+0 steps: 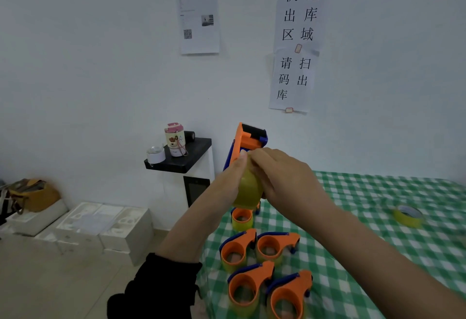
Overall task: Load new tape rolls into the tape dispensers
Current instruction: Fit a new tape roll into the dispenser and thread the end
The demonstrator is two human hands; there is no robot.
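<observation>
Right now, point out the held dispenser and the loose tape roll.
held dispenser (pixel 249 142), head view, orange upper body.
loose tape roll (pixel 407 220), head view, yellow outer wall.

We hold both hands together at frame centre. Left hand (pixel 232 180) grips the roll (pixel 248 192) from the left; right hand (pixel 282 175) curls over its right side. Left forearm (pixel 191 222) enters from below, right forearm (pixel 353 238) from lower right.

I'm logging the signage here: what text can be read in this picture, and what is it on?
"快递出库区域": upper wall sheet.
"请扫码出库": lower wall sheet.
Left wall sheet: small print and a QR code, too small to read.
Bottle label: too blurred to read.
</observation>
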